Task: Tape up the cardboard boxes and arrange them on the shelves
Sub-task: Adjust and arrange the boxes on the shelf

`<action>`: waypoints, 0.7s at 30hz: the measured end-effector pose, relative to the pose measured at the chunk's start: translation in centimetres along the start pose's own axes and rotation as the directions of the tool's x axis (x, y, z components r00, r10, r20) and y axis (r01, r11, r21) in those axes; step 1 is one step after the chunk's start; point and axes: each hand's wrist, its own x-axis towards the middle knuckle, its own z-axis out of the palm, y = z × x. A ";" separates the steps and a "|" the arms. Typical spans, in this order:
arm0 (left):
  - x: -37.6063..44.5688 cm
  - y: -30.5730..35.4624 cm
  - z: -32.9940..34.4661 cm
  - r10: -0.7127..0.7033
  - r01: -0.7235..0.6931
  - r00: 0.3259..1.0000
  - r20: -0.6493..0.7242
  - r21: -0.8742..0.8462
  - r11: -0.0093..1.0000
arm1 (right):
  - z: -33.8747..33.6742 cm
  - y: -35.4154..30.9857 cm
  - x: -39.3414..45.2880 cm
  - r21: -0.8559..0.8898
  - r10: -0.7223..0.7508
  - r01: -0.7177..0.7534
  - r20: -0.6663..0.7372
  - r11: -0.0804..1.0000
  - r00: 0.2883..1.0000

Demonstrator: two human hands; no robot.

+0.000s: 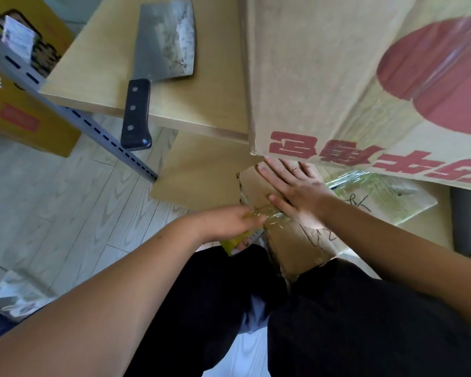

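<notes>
On the person's lap, against dark trousers, a small cardboard box (291,240) lies tilted, its flap bearing handwritten marks and strips of clear tape (276,214). Right hand (297,191): fingers (272,176) straight and slightly spread, palm pressing flat on the top of the box. Left hand (229,223): fingers curled around a yellow tape dispenser (235,244) at the left edge of the box, just beside the right thumb; the tape stretches from the dispenser onto the box surface. Above the hands, a large cardboard box (337,77) with red printed characters and a red disc stands on a wooden shelf board (98,66). A cleaver (158,58) with a black riveted handle rests on the same board, left of the large box, handle overhanging the front edge. A grey slotted shelf upright (74,115) runs diagonally at left, with yellow boxes (25,115) behind it. Pale wood-grain floor (52,191) shows below.
</notes>
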 end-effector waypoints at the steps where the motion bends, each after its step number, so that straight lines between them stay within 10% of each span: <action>1: 0.3 -0.1 0.1 -0.027 0.028 1.000 -0.011 0.052 0.998 | -0.1 0.0 0.0 -0.006 -0.002 0.002 0.000 1.000 1.000; 9: 1.8 -0.8 -0.1 -0.073 0.099 0.992 -0.098 0.285 0.953 | -1.1 -0.5 -0.2 -0.072 0.011 -0.004 0.099 0.997 0.995; 15: -0.5 4.6 -0.3 -0.111 0.342 0.902 -0.416 0.533 0.774 | -7.2 -3.1 -2.8 -0.068 0.095 -0.081 0.219 0.994 0.971; 21: -10.5 13.8 1.8 0.062 0.104 0.919 -0.390 0.389 0.916 | -18.1 -8.1 -13.5 0.223 0.168 -0.217 0.221 0.950 0.961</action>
